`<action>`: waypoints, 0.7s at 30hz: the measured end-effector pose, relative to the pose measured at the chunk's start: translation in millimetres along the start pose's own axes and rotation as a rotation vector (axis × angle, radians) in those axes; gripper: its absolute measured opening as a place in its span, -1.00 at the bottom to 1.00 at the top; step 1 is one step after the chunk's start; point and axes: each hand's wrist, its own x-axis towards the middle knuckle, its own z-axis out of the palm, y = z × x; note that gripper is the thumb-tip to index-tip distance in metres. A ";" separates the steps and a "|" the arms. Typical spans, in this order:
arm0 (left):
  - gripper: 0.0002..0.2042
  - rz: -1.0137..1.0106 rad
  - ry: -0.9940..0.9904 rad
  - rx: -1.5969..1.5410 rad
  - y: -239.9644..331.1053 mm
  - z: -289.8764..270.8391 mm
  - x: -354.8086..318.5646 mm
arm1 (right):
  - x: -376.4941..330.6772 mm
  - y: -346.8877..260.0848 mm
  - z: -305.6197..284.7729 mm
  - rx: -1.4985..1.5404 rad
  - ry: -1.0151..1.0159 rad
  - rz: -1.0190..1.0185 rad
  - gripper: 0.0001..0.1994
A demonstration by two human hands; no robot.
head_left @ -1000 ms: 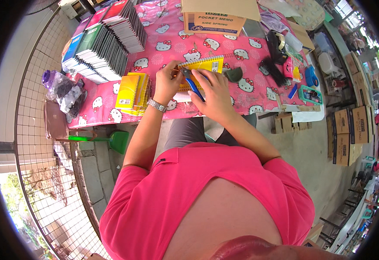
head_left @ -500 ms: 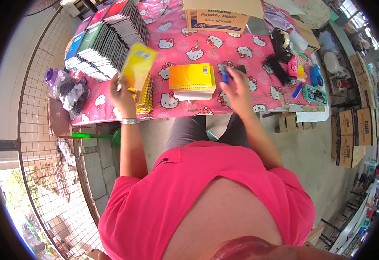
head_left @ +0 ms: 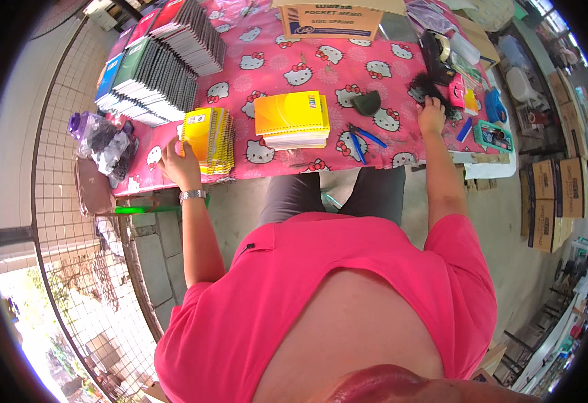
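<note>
My left hand (head_left: 181, 166) is beside a stack of yellow spiral notebooks (head_left: 198, 134), its fingers apart and its fingertips at the stack's left side. Across the table, my right hand (head_left: 431, 118) has its fingertips drawn together on the near edge of a black bundle of thin wiry strands (head_left: 435, 91). Between the hands sits another stack of yellow notebooks (head_left: 288, 115), its white page edges facing me. Blue-handled pliers (head_left: 355, 140) lie with handles spread to the right of that stack. Behind them is a dark green half-round piece (head_left: 366, 103).
Tall rows of spiral notebooks (head_left: 153, 74) stand at the far left, with crumpled plastic bags (head_left: 102, 141) nearer. A cardboard box (head_left: 331, 21) is at the back. A tape dispenser (head_left: 438, 54), a blue tape roll (head_left: 494, 106) and a green basket (head_left: 492, 136) occupy the right side.
The yellow notebook raised in my left hand now rests on the left stack. My right hand has let go of the blue pliers and moved right to the black bundle.
</note>
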 end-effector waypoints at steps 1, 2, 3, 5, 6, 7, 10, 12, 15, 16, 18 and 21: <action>-0.74 0.171 -0.009 -0.164 21.4 -5.7 3.2 | 1.4 5.4 -1.2 -0.030 -0.078 -0.086 -0.69; -0.74 0.342 -0.023 -0.339 48.5 -8.0 5.9 | 3.6 12.4 0.8 -0.045 -0.106 -0.141 -0.74; -0.73 0.499 -0.057 -0.554 88.4 -15.8 -2.2 | 1.2 13.1 0.7 -0.067 -0.124 -0.177 -0.76; -0.69 0.834 -0.279 -0.559 141.0 -33.8 -22.6 | 2.5 2.7 -8.4 -0.096 -0.147 -0.255 -0.79; -0.69 0.981 -0.303 -0.529 159.2 -38.8 -32.5 | 3.6 -2.8 -16.1 -0.014 -0.099 -0.267 -0.79; -0.71 1.083 -0.323 -0.493 175.4 -41.6 -38.6 | 5.6 0.9 -19.4 0.077 -0.071 -0.251 -0.78; -0.74 1.191 -0.408 -0.389 186.4 -31.4 -46.3 | 9.0 4.4 -34.4 0.354 0.028 -0.239 -0.72; -0.75 1.249 -0.433 -0.341 178.7 -36.4 -43.6 | 5.5 -24.7 -66.8 0.558 0.100 -0.294 -0.65; -0.78 1.258 -0.466 -0.532 177.5 -47.5 -32.7 | -15.0 -87.9 -139.6 0.874 -0.041 -0.227 -0.66; -0.77 1.273 -0.533 -0.551 179.8 -53.4 -24.2 | -28.8 -115.9 -172.0 0.981 -0.185 -0.165 -0.67; -0.77 1.203 -0.470 -0.550 193.0 -62.9 -13.0 | -46.7 -147.1 -184.7 1.213 -0.259 -0.322 -0.70; -0.76 1.096 -0.429 -0.525 205.9 -55.5 -7.3 | -53.3 -176.8 -190.4 1.119 -0.091 -0.515 -0.70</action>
